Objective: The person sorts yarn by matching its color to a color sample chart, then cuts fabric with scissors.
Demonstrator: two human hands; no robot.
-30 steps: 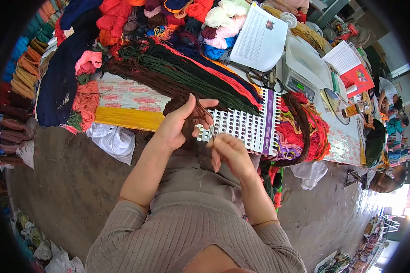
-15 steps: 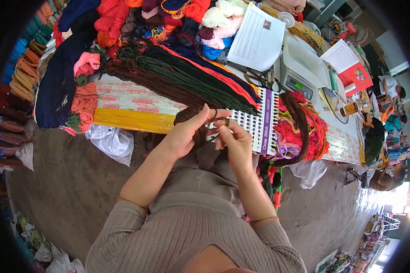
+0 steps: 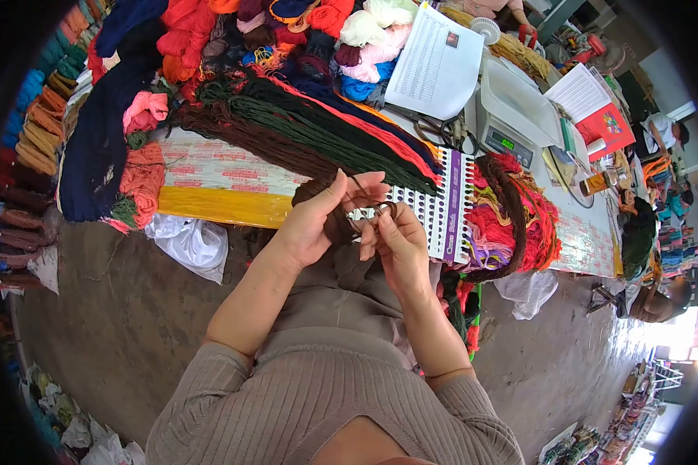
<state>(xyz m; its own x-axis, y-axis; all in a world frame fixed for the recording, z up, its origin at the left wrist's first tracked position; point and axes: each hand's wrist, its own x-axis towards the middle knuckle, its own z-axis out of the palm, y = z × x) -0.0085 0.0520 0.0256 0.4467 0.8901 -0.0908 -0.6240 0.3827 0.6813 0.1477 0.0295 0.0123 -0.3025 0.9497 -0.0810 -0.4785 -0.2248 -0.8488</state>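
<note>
Brown yarn (image 3: 309, 189) lies gathered in my left hand (image 3: 312, 226), whose thumb points up and whose fingers curl around some strands. My right hand (image 3: 403, 246) pinches a brown strand between thumb and fingers, with a small loop standing up at the fingertips. Both hands are close together at the table's front edge. Just beyond them is a white card (image 3: 415, 203) with rows of holes and a purple printed strip (image 3: 454, 209). Long dark green strands (image 3: 326, 139), along with brown, black, pink and orange ones, run from the card's edge leftward.
Bundled red and multicoloured yarn (image 3: 512, 221) sits right of the card. Behind are a digital scale (image 3: 508, 145) with a clear tray, scissors (image 3: 434, 133) and a printed sheet (image 3: 434, 66). Heaped skeins (image 3: 186, 39) cover the back left. Other people are at the far right and back.
My right hand has shifted slightly, and the brown strand at its fingertips now forms a more visible loop. My left fingers have lifted a little.
</note>
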